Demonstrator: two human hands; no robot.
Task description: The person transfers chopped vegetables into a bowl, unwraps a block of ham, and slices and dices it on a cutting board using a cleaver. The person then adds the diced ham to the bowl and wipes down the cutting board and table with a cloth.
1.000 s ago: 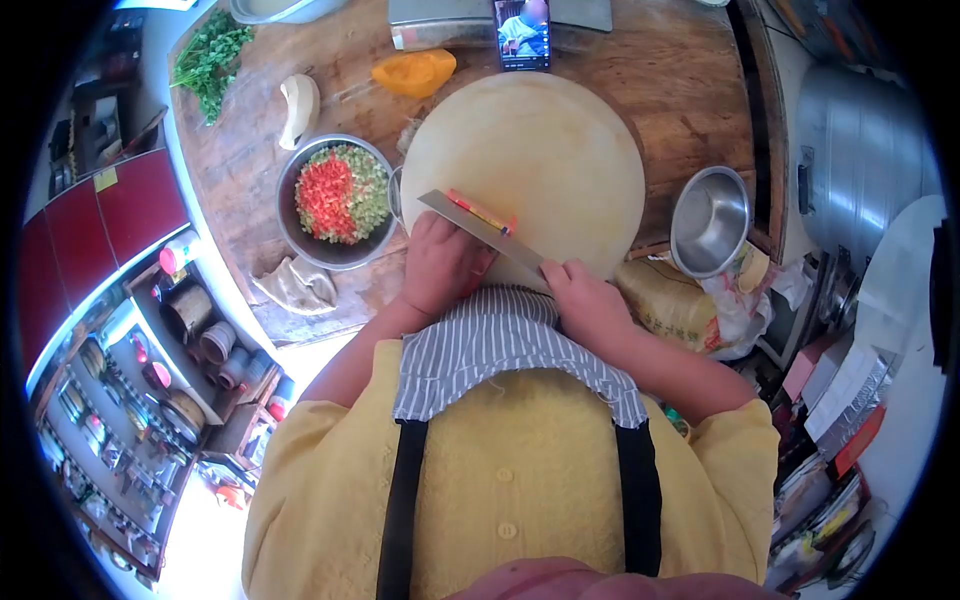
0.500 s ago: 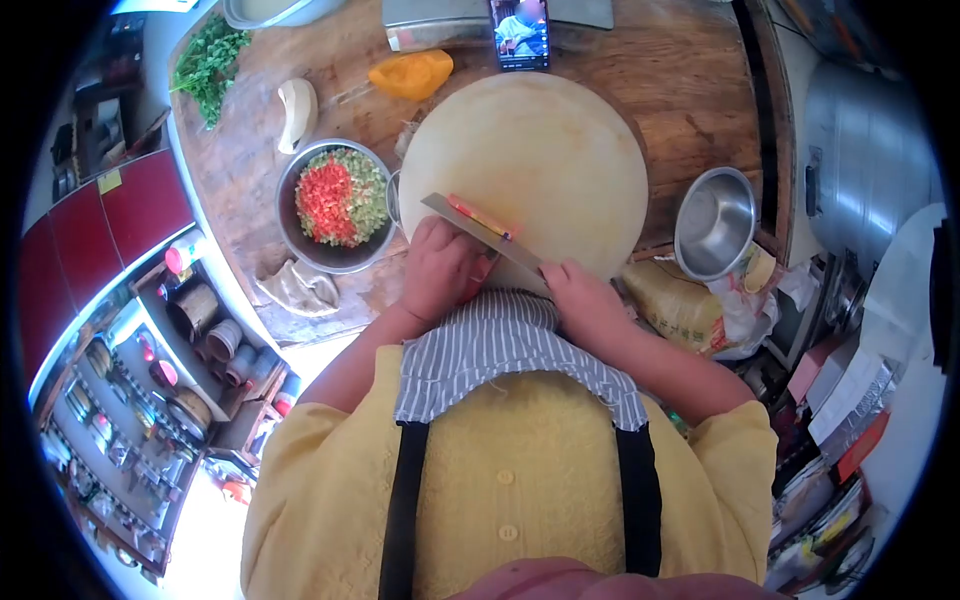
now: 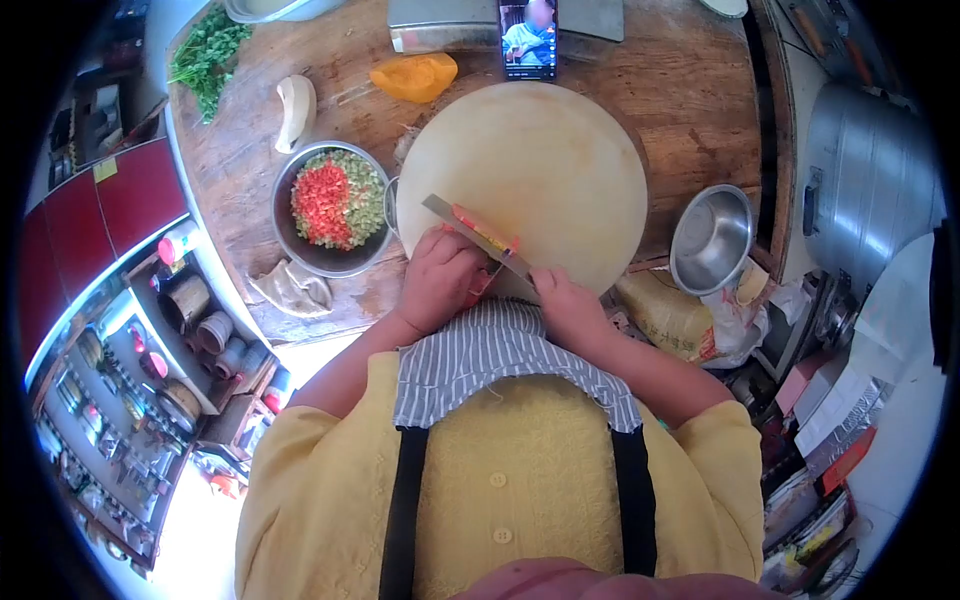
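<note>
My right hand (image 3: 572, 308) grips the handle of a kitchen knife (image 3: 440, 208), its blade slanting across the near part of a round cutting board (image 3: 560, 150). Bent over the near side of the blade, my left hand (image 3: 440, 280) holds down a red vegetable (image 3: 482, 288), mostly hidden by the fingers; its exact kind is unclear. Thin red strips (image 3: 465, 218) lie along the blade's far side. Left of the board stands a metal bowl (image 3: 285, 235) with diced red pieces (image 3: 322, 205) and diced green pieces (image 3: 362, 195) in it.
Behind the board are an orange pumpkin wedge (image 3: 415, 78) and a propped phone (image 3: 528, 40). A pale peeled piece (image 3: 296, 112) and leafy greens (image 3: 210, 60) lie at left, a crumpled cloth (image 3: 292, 290) nearer. A second metal bowl (image 3: 712, 240) sits at right above bags (image 3: 665, 315).
The whole view has shifted slightly. Both hands and the knife stay at nearly the same spot on the board, and the red strips beyond the blade lie a little differently.
</note>
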